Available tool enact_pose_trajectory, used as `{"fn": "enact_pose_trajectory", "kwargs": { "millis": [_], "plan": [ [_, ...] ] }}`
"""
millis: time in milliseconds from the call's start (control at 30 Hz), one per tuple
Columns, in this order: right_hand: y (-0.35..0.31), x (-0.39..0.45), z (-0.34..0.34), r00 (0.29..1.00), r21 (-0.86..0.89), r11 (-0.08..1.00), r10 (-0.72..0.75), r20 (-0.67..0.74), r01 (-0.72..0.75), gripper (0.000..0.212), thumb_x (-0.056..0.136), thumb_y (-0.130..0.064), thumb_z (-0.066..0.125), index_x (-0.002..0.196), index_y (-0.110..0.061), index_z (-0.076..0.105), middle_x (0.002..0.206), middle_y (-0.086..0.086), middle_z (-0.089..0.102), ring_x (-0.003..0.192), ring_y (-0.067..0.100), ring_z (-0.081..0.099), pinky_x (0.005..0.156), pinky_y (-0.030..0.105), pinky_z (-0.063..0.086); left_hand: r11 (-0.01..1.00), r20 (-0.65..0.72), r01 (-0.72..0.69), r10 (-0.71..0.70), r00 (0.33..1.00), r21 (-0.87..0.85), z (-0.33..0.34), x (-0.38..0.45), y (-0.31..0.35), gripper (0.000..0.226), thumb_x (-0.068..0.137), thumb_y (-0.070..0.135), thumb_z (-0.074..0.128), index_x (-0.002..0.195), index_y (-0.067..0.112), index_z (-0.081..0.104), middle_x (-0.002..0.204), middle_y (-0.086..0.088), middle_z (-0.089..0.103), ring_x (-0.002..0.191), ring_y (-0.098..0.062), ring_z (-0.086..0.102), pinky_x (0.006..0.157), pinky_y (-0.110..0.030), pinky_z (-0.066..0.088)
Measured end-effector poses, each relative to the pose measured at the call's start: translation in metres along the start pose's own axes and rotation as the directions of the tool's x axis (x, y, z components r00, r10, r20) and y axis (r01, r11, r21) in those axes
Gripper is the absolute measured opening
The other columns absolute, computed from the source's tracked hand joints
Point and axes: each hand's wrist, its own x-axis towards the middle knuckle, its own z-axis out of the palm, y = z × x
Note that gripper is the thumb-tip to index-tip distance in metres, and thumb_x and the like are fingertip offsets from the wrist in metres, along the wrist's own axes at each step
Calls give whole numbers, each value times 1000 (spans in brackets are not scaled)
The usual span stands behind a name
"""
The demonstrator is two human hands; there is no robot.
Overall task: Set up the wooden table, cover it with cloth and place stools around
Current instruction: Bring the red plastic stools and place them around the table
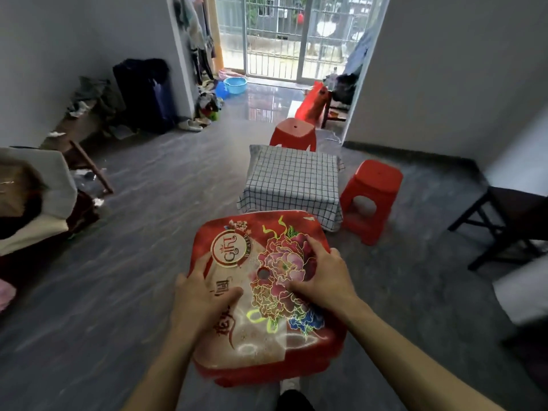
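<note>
- Printed stool (267,292): red, both hands gripping its seat — left hand (201,298), right hand (323,280).
- Table (292,179): covered with checked cloth.
- Two red stools (293,133) (370,194) beside it.

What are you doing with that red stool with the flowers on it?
A person is carrying a red stool with flowers on its seat, with the left hand and right hand both on top of it. Just ahead stands a small table already covered with a checked cloth. Two plain red stools are set by it, one at the far side and one at the right. The near side has none yet, so this stool probably goes there.
</note>
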Motion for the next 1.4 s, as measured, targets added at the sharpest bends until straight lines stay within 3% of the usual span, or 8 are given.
{"fn": "enact_pose_trajectory", "kwargs": {
  "millis": [200, 333, 567, 1000, 1400],
  "plan": [
    [22, 101, -10, 1000, 36, 999, 25, 11, -26, 114, 49, -56, 84, 145, -46, 23, 125, 5, 44, 120, 30, 49, 102, 52, 44, 999, 33, 31, -32, 999, 37, 42, 92, 33, 102, 56, 59, 82, 144, 41, 33, 127, -12, 54, 118, -31, 50, 98, -43, 45],
    [25, 167, -27, 999, 45, 999, 28, 26, -29, 115, 49, -56, 86, 144, -48, 21, 134, 6, 41, 124, 30, 47, 104, 54, 43, 998, 23, 34, -35, 999, 46, 60, 152, 56, 107, 47, 70, 75, 142, 43, 33, 125, -10, 58, 117, -28, 53, 98, -45, 48],
    [19, 268, -31, 999, 37, 999, 18, 43, -20, 113, 50, -56, 87, 143, -47, 23, 128, 4, 44, 122, 28, 49, 102, 55, 45, 996, 26, 82, -83, 996, 46, 80, 243, 82, 106, 56, 52, 86, 145, 39, 31, 124, -14, 50, 118, -31, 48, 100, -43, 43],
    [10, 454, 45, 988, -38, 994, 103, 113, -100, 114, 46, -54, 88, 140, -49, 24, 127, 2, 46, 120, 24, 49, 100, 51, 48, 982, 174, 181, -187, 967, 48, 135, 437, 33, 109, 56, 50, 87, 145, 40, 25, 127, -16, 43, 119, -33, 47, 98, -46, 45],
    [121, 566, 141, 978, -15, 997, 81, 192, -80, 109, 50, -49, 91, 139, -44, 28, 121, -6, 42, 119, 18, 48, 101, 44, 49, 956, 135, 277, -289, 948, 99, 278, 511, -23, 109, 55, 49, 88, 142, 46, 23, 122, -11, 41, 114, -32, 49, 95, -45, 49]
  ]
}}
